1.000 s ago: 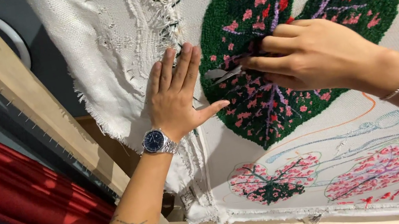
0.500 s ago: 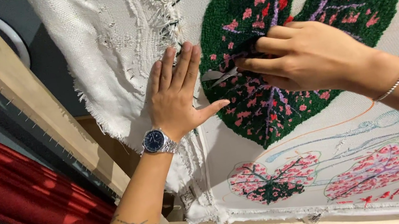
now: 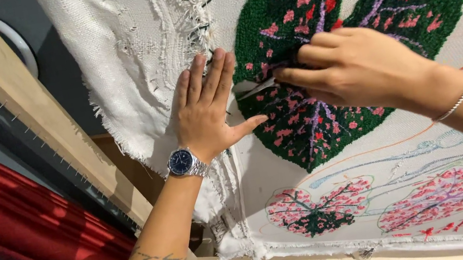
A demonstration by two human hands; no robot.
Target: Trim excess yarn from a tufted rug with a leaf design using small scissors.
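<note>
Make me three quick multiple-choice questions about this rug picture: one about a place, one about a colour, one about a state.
1. Where does the left hand rest?
A. on the white backing cloth beside the green tufted leaf patch
B. on the wooden frame
C. on the red fabric

2. What colour are the small tufted blossoms in the leaf patch?
A. blue
B. pink and red
C. yellow

3. How is the left hand?
A. clenched
B. flat, fingers spread
C. gripping scissors

Answers: 1 A, the palm lies at the patch's edge. 2 B, pink and red spots dot the green. 3 B, the fingers lie stretched out on the cloth.
</note>
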